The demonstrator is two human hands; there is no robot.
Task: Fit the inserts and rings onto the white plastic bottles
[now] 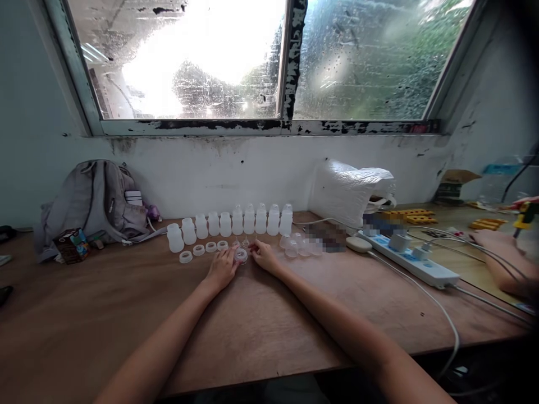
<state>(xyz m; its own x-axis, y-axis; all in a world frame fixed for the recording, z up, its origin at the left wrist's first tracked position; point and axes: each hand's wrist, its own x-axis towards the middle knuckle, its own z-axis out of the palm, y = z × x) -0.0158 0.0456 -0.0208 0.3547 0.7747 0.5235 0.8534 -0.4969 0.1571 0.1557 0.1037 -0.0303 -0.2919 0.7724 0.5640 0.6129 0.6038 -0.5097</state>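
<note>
My left hand (223,265) is closed on a white ring (240,256) that sits at its fingertips, low over the wooden table (252,325). Just right of the ring is my right hand (263,257), its fingers drawn together near a small clear nipple (245,243); what they hold, if anything, is too small to tell. Several white rings (199,250) lie left of my hands. Behind them stands a row of frosted bottles (213,224); those on the right have clear domed tops (274,219). Several clear domed caps (291,247) lie to the right.
A grey backpack (99,205) and a small brown carton (72,245) are at the left. On the right are a white power strip (410,259) with cables, a round white device (359,243) and a silvery bag (347,193). Another person's hand (497,247) is at the far right.
</note>
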